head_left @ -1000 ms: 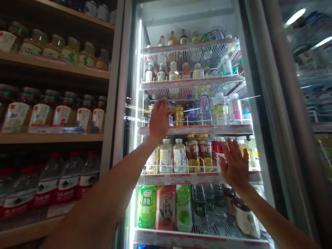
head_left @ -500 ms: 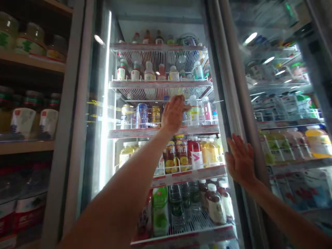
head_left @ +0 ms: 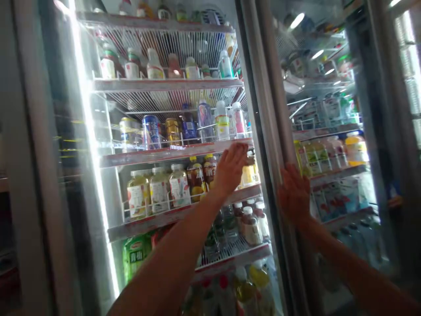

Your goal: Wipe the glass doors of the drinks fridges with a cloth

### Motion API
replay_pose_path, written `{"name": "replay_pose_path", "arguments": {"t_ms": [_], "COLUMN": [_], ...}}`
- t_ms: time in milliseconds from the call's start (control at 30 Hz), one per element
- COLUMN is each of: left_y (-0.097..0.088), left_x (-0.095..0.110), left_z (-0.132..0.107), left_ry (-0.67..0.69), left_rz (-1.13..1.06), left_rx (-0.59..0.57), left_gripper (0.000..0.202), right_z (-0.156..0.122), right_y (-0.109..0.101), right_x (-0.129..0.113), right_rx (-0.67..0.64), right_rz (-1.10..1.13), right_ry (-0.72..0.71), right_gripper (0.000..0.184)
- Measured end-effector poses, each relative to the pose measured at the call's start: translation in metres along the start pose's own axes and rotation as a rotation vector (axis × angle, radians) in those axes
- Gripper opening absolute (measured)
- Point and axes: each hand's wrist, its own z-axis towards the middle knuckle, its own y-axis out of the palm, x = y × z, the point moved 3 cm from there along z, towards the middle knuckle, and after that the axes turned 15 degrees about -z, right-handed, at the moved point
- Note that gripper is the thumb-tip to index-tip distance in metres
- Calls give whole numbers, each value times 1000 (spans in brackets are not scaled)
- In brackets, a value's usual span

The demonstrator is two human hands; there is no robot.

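My left hand (head_left: 231,170) reaches out, with fingers extended, in front of the lit drinks cooler, at the level of the bottle shelf. A small brownish patch beside its fingertips is too blurred to make out; it may be a reflection in the glass. Behind that hand stand dark tea bottles with yellow caps (head_left: 196,175) and pale yellow bottles (head_left: 249,172). My right hand (head_left: 294,193) lies with its fingers stretched against the metal door frame (head_left: 268,109), holding nothing that I can see.
Cans (head_left: 151,132) and bottles fill the shelf above. Juice bottles (head_left: 179,186) line the middle shelf, and a green pack (head_left: 135,253) sits lower left. A second cooler with yellow-capped bottles (head_left: 356,149) stands to the right. A bright light strip (head_left: 87,114) runs down the left.
The view has swung right and closer to the cooler. My left hand has moved down from the can shelf towards the bottle shelf's right side. My right hand stays at the door frame.
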Motion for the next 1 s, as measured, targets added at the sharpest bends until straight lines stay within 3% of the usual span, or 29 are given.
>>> {"name": "replay_pose_path", "arguments": {"t_ms": [67, 167, 233, 300, 400, 467, 533, 600, 667, 767, 900, 933, 1000], "left_y": [22, 59, 67, 61, 43, 40, 48, 57, 59, 39, 3, -2, -7], "left_x": [31, 90, 109, 101, 66, 55, 67, 88, 96, 72, 22, 19, 24], "left_z": [-35, -122, -159, -158, -115, -102, -121, -161, -193, -194, -175, -184, -219], "left_ry": [162, 504, 638, 596, 321, 230, 324, 515, 609, 545, 272, 269, 407], "left_rz": [-51, -115, -120, -89, -26, -31, -71, -117, -117, -72, 5, 6, -35], "left_rx": [-110, -290, -332, -324, -245, -209, -256, -348, -381, -320, -227, -242, -322], "left_gripper": [43, 36, 36, 39, 44, 43, 40, 35, 34, 39, 42, 41, 38], "right_z": [-18, -47, -64, -77, -92, -103, -115, -127, -137, -142, -145, -148, -155], "right_y": [0, -3, -7, -11, -13, -15, -16, -18, -20, -21, -18, -18, -18], "right_x": [-9, -18, -20, -20, -20, -23, -31, -41, -49, -55, -61, -64, -72], "right_rx": [-41, -83, -124, -160, -178, -186, -214, -267, -318, -320, -319, -329, -340], "right_rz": [15, 26, 27, 31, 32, 29, 31, 41, 57, 71, 80, 86, 105], "right_ry": [-3, -18, -39, -61, -55, -37, -56, -118, -180, -184, -117, -123, -162], "right_gripper": [54, 55, 56, 57, 58, 58, 58, 59, 59, 59, 58, 58, 58]}}
